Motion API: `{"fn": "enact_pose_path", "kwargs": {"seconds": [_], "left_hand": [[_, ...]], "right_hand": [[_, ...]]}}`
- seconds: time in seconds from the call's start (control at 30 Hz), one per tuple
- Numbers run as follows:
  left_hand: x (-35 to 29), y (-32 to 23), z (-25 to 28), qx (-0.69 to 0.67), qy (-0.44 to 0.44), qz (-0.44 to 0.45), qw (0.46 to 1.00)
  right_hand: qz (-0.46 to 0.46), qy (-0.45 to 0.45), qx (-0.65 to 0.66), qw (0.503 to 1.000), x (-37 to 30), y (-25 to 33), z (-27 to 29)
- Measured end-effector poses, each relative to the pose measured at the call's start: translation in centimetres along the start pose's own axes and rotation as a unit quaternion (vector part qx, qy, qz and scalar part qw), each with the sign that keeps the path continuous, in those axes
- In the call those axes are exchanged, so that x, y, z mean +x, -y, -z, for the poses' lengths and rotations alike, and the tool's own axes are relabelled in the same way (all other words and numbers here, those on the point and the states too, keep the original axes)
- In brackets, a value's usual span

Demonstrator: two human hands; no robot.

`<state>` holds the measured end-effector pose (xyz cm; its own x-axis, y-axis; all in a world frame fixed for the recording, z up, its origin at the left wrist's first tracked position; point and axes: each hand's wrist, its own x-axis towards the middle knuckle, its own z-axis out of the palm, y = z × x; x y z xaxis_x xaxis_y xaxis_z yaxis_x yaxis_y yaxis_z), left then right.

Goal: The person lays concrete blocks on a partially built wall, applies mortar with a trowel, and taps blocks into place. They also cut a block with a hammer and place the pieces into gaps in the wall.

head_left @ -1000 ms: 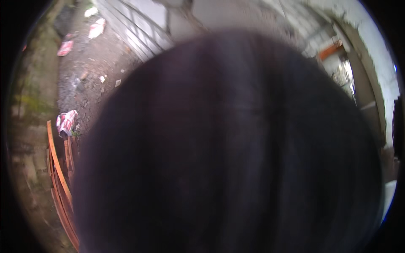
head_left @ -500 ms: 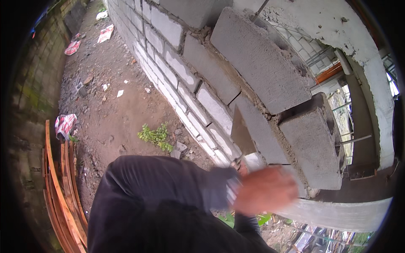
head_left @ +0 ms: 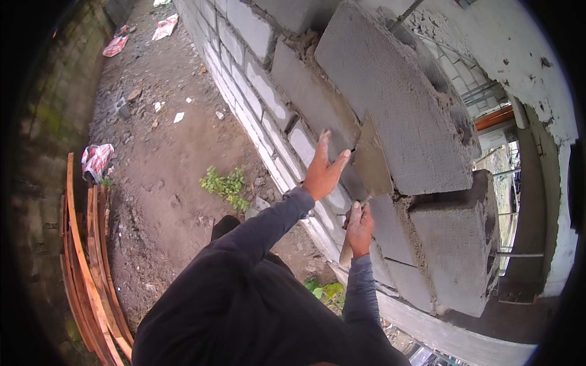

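Note:
My right hand (head_left: 359,227) is closed round the handle of a pointed trowel (head_left: 373,160). The blade lies against the grey block wall (head_left: 390,229), just below the mortar joint under a large hollow block (head_left: 394,110). My left hand (head_left: 323,171) has its fingers spread on the wall's face, left of the blade, with nothing in it. Another hollow block (head_left: 455,244) sits to the right in the same upper course, a gap between the two. Mortar (head_left: 410,229) shows along the joint beneath them.
A rebar rod (head_left: 403,17) sticks up by the large block. Beyond the wall stands a concrete frame (head_left: 552,201). Down on the dirt ground (head_left: 165,177) are a leafy plant (head_left: 226,186), rubble and checked sacks (head_left: 96,160). Long wooden strips (head_left: 91,244) lean along the mossy wall (head_left: 46,122).
My left hand, blurred low in front of the wall before, has moved up and left onto its face. The trowel blade now lies higher, by the joint. The view has shifted slightly.

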<state>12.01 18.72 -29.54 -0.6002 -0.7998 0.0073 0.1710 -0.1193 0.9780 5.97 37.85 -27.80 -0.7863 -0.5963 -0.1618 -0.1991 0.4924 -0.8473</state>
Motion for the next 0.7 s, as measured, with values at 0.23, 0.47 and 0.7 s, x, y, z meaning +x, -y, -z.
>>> {"fn": "enact_pose_path", "kwargs": {"seconds": [0.23,0.47,0.7], "left_hand": [[8.9,-0.4,1.7,-0.043,-0.097,-0.021,0.994],[13.6,1.2,7.3,-0.137,-0.162,0.024,0.977],[12.1,6.9,8.3,-0.385,-0.253,0.182,0.869]], "right_hand": [[0.000,0.013,-0.056,0.998,6.4,4.1,-8.8],[0.046,-0.008,-0.155,0.987,9.7,6.3,-16.1],[-0.085,0.040,-0.197,0.976,8.9,6.0,-15.4]]}}
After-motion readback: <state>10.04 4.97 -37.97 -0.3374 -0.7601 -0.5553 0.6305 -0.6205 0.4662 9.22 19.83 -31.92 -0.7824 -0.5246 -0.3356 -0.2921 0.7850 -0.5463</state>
